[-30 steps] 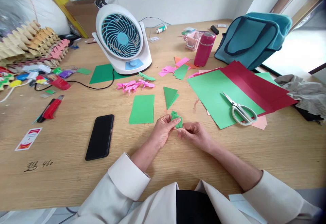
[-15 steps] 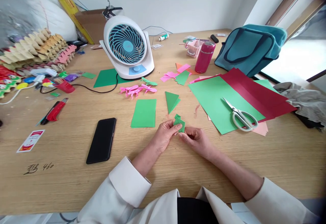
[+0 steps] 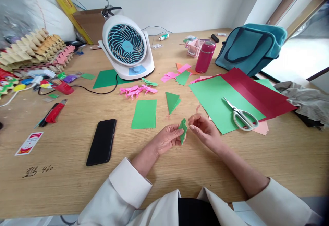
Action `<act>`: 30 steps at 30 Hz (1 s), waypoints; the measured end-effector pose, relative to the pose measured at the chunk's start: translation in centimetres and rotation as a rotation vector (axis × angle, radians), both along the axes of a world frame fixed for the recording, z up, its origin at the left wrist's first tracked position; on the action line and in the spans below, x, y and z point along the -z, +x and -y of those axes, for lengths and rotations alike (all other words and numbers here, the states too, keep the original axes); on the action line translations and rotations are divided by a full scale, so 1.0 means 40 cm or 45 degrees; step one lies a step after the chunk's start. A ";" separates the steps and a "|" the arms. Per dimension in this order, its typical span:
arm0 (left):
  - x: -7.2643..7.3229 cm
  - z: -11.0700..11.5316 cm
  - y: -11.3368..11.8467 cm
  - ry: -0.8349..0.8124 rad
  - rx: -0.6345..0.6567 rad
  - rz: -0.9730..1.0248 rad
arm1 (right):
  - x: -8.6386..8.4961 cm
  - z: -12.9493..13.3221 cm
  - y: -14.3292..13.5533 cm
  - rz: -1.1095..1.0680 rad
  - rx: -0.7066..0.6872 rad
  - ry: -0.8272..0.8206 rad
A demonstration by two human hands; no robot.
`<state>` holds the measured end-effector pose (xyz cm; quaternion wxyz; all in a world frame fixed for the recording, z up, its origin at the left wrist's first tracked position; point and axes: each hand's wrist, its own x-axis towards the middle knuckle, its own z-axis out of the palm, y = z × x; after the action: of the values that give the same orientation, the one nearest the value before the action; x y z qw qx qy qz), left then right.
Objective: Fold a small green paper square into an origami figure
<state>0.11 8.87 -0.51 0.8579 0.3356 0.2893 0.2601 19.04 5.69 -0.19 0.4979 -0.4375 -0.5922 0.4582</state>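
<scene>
**Lengthwise from the body, folded green paper sat in the left hand's pinch**

Close in, the left hand's thumb pressed on the near face of the folded green paper while its other fingers curled behind, gripping it at mid-length. The piece was held above the bench, in front of the person's chest. Its long axis ran away from the body, the far end leaning slightly right; one narrow tip pointed toward the folded green triangle, the other back toward the person. How steeply it tilted could not be told.

Just beside it on the right, the right hand was apart from the paper, its thumb and forefinger parted and the other fingers loosely curled.

Beyond the hands, the triangle lay with a sharp corner aimed back at them. A stack of green rectangles lay to its left, with pink paper figures behind the stack. A dark phone lay farther left. On the right, scissors rested on a large light green sheet, blades angled away and leftward. Farthest out stood a white fan, a magenta flask and a teal bag.
</scene>
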 end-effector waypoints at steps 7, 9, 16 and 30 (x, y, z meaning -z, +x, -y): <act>-0.012 0.008 -0.006 -0.162 0.276 0.016 | -0.013 -0.009 0.016 -0.138 -0.438 -0.075; -0.014 0.005 -0.008 -0.141 0.280 -0.009 | -0.013 -0.009 0.014 -0.160 -0.376 -0.116; -0.023 -0.006 -0.012 0.329 -0.030 -0.308 | 0.006 -0.018 0.006 -0.249 -0.139 -0.399; -0.001 0.054 -0.007 1.086 -0.177 -0.704 | 0.011 0.047 0.024 0.269 -0.200 -0.316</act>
<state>-0.18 6.72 -0.47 0.5167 0.6921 0.3951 0.3129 19.99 3.82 -0.63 0.3377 -0.4938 -0.6123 0.5168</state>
